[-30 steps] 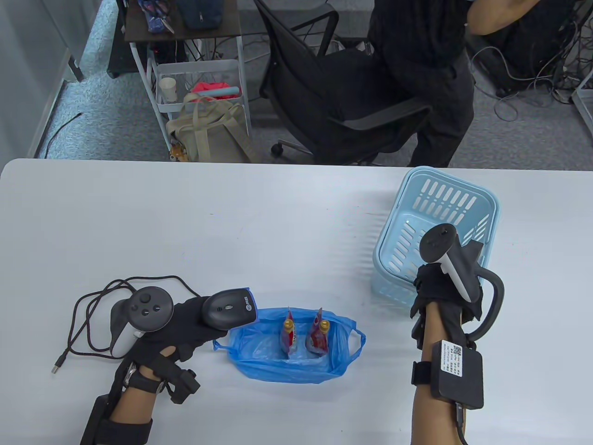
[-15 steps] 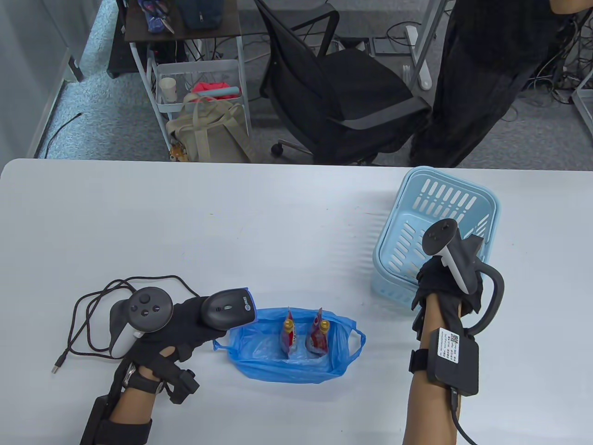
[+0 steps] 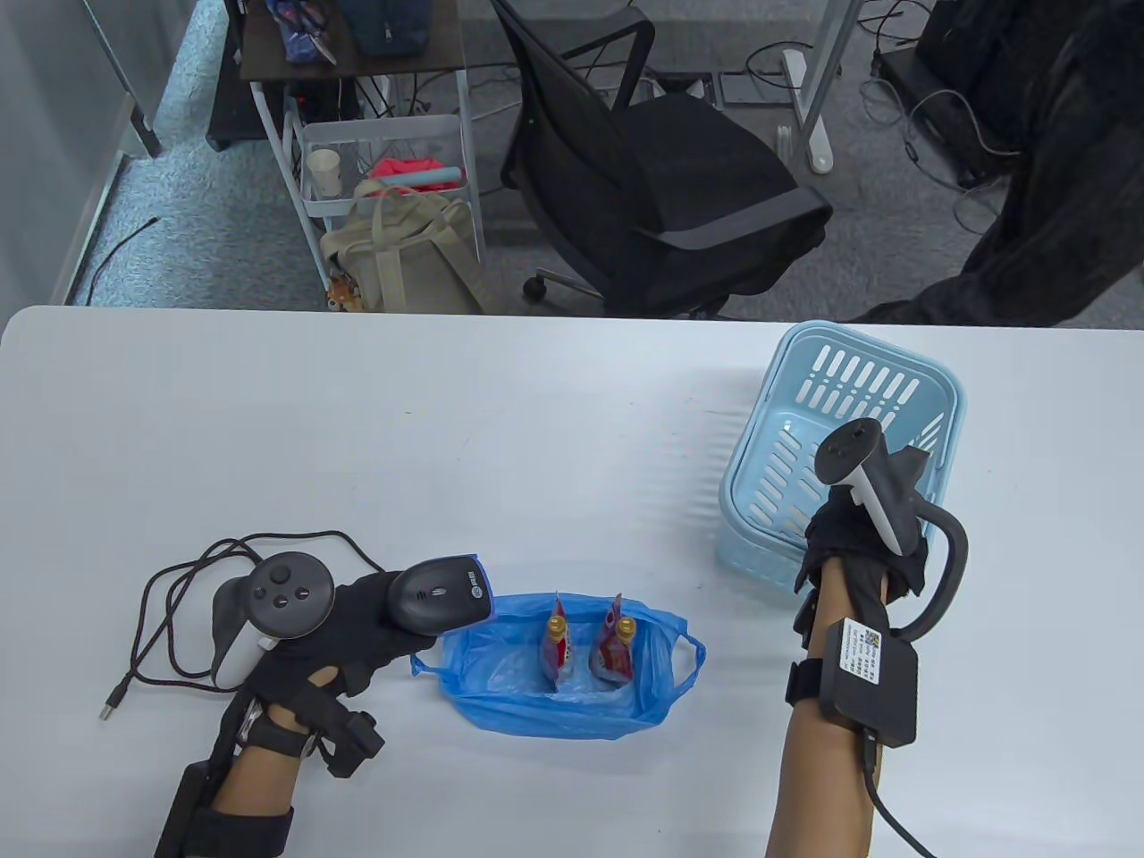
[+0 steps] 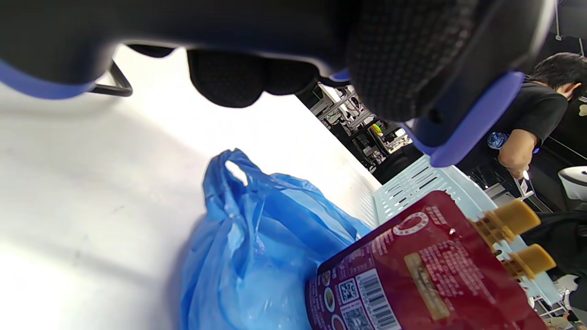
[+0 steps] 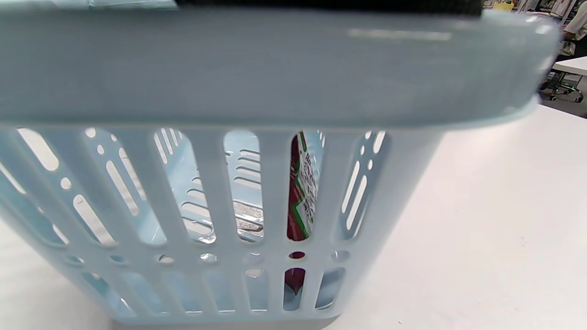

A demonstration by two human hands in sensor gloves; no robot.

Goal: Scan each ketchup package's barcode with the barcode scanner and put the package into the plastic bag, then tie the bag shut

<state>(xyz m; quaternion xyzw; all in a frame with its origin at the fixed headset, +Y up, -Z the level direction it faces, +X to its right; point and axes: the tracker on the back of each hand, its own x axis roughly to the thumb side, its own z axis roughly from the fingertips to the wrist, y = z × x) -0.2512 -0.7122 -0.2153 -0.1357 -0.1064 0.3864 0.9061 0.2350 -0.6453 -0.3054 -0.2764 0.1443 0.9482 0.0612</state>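
Observation:
My left hand (image 3: 375, 626) grips the dark barcode scanner (image 3: 440, 597), whose head hangs over the left edge of the open blue plastic bag (image 3: 509, 706). Two red ketchup packages (image 3: 556, 645) (image 3: 615, 647) with yellow caps stand upright inside the bag. The left wrist view shows the scanner (image 4: 275, 27) overhead and one package (image 4: 412, 270) with its barcode facing me. My right hand (image 3: 842, 536) reaches over the near rim of the light blue basket (image 3: 858, 375), its fingers hidden. Through the basket wall (image 5: 257, 284) another red ketchup package (image 5: 300, 183) is visible.
The scanner's black cable (image 3: 179, 590) loops on the table left of my left hand. Beyond the far table edge are a black office chair (image 3: 661, 161) and a white cart (image 3: 384, 170). A person in black (image 3: 1055, 197) stands at the back right.
My right forearm has swung slightly left while the hand stays at the basket rim. The person behind the table has walked off to the right. My left hand and the scanner have not moved.

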